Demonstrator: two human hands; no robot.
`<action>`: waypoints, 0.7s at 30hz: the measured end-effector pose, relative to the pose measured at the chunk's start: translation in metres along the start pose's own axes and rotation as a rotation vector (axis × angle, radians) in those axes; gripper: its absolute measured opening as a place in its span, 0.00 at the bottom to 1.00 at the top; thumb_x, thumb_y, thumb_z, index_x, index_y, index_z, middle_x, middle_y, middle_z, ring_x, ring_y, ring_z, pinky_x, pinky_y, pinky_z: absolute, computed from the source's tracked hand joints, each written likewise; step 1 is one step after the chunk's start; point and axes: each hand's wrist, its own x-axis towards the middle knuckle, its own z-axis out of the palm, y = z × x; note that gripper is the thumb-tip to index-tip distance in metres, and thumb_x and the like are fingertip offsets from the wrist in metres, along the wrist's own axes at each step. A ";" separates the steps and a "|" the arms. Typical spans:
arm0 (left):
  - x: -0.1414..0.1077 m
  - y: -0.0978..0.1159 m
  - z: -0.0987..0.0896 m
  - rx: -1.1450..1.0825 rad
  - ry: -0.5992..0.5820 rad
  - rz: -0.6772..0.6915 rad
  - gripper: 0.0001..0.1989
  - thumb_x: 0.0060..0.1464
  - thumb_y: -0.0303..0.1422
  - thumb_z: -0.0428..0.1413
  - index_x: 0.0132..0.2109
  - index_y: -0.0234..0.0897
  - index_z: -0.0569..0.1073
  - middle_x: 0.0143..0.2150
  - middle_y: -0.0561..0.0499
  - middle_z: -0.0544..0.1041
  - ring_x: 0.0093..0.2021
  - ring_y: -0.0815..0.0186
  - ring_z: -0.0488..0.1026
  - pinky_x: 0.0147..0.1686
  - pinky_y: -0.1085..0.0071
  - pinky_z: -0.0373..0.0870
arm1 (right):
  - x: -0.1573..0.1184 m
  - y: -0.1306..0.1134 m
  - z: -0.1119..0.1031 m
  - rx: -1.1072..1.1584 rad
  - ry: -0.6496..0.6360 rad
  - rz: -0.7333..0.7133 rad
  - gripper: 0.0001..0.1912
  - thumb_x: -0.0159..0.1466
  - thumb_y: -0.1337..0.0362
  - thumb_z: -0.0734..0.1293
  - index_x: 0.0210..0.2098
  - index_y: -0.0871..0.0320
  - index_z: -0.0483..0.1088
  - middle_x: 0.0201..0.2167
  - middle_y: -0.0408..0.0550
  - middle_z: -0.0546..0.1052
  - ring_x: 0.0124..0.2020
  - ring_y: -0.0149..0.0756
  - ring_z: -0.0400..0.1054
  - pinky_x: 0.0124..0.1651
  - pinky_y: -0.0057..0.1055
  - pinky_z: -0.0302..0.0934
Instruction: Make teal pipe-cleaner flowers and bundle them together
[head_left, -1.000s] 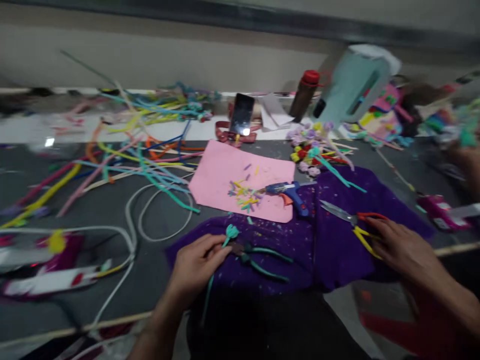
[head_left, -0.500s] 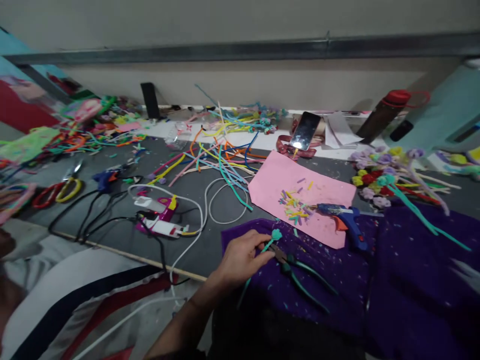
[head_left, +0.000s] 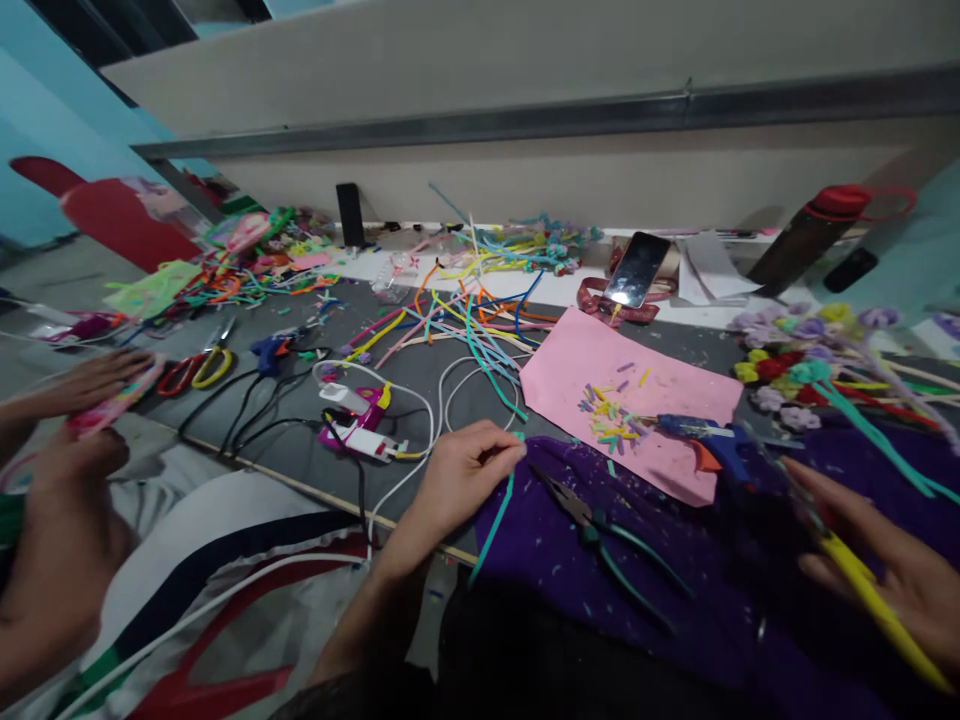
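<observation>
My left hand [head_left: 469,470] is closed in a pinch on a teal pipe cleaner [head_left: 495,525], whose stem hangs down towards the table edge. Its upper end is mostly hidden by my fingers. Just right of that hand, long-nose pliers [head_left: 589,530] with dark green handles lie on the purple cloth [head_left: 540,590], jaws towards my fingers. At the right, my right hand [head_left: 885,560] is wrapped round a yellow-handled tool [head_left: 877,590]. Blur and shadow hide that tool's head, so its kind is unclear.
A blue glue gun [head_left: 705,440] rests on pink foam sheet [head_left: 577,350] among small cut bits. Pipe-cleaner flowers [head_left: 795,370] lie to the right. A power strip [head_left: 360,420] with cables is left. A co-worker's hands [head_left: 82,410] hold something pink beside scissors [head_left: 199,368].
My right hand has come into view with the yellow-handled tool. My left hand has moved slightly away from the pliers, and the teal flower end is no longer visible. The view has turned left.
</observation>
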 end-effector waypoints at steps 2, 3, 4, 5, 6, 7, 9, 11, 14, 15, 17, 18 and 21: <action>0.000 0.002 0.001 -0.047 -0.032 0.004 0.07 0.53 0.32 0.52 0.33 0.37 0.75 0.29 0.51 0.74 0.30 0.70 0.70 0.30 0.74 0.64 | 0.011 -0.013 0.001 0.012 -0.038 -0.046 0.37 0.53 0.51 0.65 0.60 0.42 0.49 0.59 0.46 0.59 0.57 0.51 0.57 0.55 0.46 0.56; 0.000 0.003 0.001 -0.072 -0.041 0.009 0.07 0.53 0.32 0.52 0.33 0.37 0.75 0.29 0.51 0.73 0.30 0.70 0.70 0.30 0.74 0.64 | 0.016 -0.019 0.002 0.004 -0.033 -0.063 0.37 0.53 0.52 0.66 0.60 0.42 0.49 0.59 0.46 0.59 0.57 0.51 0.57 0.55 0.46 0.55; 0.001 0.005 0.001 -0.102 -0.045 0.021 0.07 0.53 0.31 0.52 0.33 0.37 0.75 0.29 0.51 0.73 0.30 0.70 0.70 0.30 0.73 0.64 | 0.019 -0.025 0.003 0.003 -0.029 -0.076 0.37 0.53 0.53 0.66 0.60 0.44 0.50 0.59 0.47 0.59 0.57 0.51 0.56 0.55 0.45 0.55; 0.002 0.007 0.001 -0.135 -0.045 0.042 0.06 0.53 0.31 0.53 0.33 0.37 0.75 0.30 0.51 0.73 0.30 0.70 0.70 0.31 0.73 0.65 | 0.022 -0.030 0.004 0.009 -0.024 -0.100 0.37 0.53 0.53 0.66 0.60 0.45 0.50 0.58 0.48 0.60 0.57 0.51 0.56 0.55 0.43 0.55; 0.002 0.010 0.000 -0.171 -0.042 0.074 0.06 0.52 0.30 0.53 0.32 0.37 0.75 0.30 0.51 0.73 0.31 0.70 0.70 0.31 0.73 0.65 | 0.025 -0.034 0.005 0.016 -0.034 -0.127 0.36 0.54 0.54 0.66 0.59 0.46 0.50 0.58 0.48 0.60 0.57 0.50 0.56 0.56 0.42 0.54; 0.003 0.014 -0.001 -0.208 -0.034 0.115 0.05 0.51 0.29 0.54 0.32 0.37 0.75 0.30 0.50 0.73 0.32 0.69 0.70 0.33 0.72 0.66 | 0.027 -0.038 0.005 0.030 -0.031 -0.148 0.36 0.54 0.55 0.66 0.59 0.47 0.51 0.58 0.49 0.60 0.57 0.49 0.57 0.56 0.42 0.54; 0.006 0.024 -0.006 -0.228 -0.026 0.202 0.04 0.50 0.28 0.55 0.33 0.38 0.75 0.33 0.49 0.73 0.35 0.68 0.70 0.36 0.70 0.67 | 0.033 -0.043 0.007 0.054 -0.026 -0.172 0.35 0.55 0.56 0.66 0.59 0.49 0.51 0.57 0.50 0.61 0.57 0.49 0.56 0.56 0.41 0.53; 0.010 0.035 -0.010 -0.230 -0.016 0.269 0.05 0.48 0.28 0.57 0.34 0.39 0.76 0.36 0.49 0.73 0.36 0.67 0.70 0.35 0.70 0.67 | 0.037 -0.045 0.008 0.078 -0.018 -0.181 0.34 0.55 0.56 0.66 0.59 0.50 0.52 0.57 0.51 0.61 0.56 0.49 0.56 0.55 0.42 0.54; 0.016 0.052 -0.013 -0.232 -0.035 0.311 0.07 0.46 0.30 0.59 0.36 0.41 0.76 0.36 0.49 0.73 0.37 0.66 0.70 0.34 0.70 0.68 | 0.042 -0.047 0.009 0.101 0.001 -0.197 0.35 0.55 0.56 0.67 0.59 0.51 0.52 0.56 0.51 0.62 0.56 0.49 0.58 0.54 0.41 0.56; 0.019 0.057 -0.013 -0.235 -0.027 0.311 0.08 0.46 0.30 0.59 0.37 0.42 0.76 0.36 0.50 0.73 0.36 0.67 0.70 0.33 0.70 0.69 | 0.042 -0.047 0.010 0.101 0.008 -0.201 0.34 0.55 0.56 0.67 0.58 0.51 0.53 0.56 0.51 0.62 0.55 0.49 0.58 0.54 0.41 0.56; 0.024 0.066 -0.011 -0.246 -0.011 0.303 0.10 0.46 0.31 0.59 0.39 0.43 0.75 0.36 0.50 0.74 0.33 0.68 0.70 0.30 0.72 0.69 | 0.043 -0.047 0.012 0.107 0.017 -0.204 0.33 0.55 0.58 0.66 0.58 0.51 0.53 0.55 0.50 0.63 0.55 0.48 0.59 0.53 0.41 0.56; 0.026 0.070 -0.010 -0.252 0.002 0.305 0.12 0.47 0.32 0.59 0.41 0.43 0.74 0.37 0.50 0.74 0.30 0.69 0.70 0.27 0.73 0.69 | 0.043 -0.046 0.014 0.115 0.020 -0.204 0.33 0.55 0.58 0.66 0.58 0.51 0.53 0.55 0.50 0.63 0.54 0.47 0.60 0.53 0.40 0.56; 0.029 0.087 -0.010 -0.210 0.122 0.351 0.17 0.48 0.37 0.57 0.47 0.45 0.71 0.36 0.50 0.74 0.27 0.70 0.69 0.23 0.73 0.68 | 0.041 -0.044 0.017 0.145 0.022 -0.206 0.33 0.55 0.58 0.66 0.58 0.51 0.53 0.54 0.50 0.64 0.53 0.46 0.60 0.52 0.41 0.57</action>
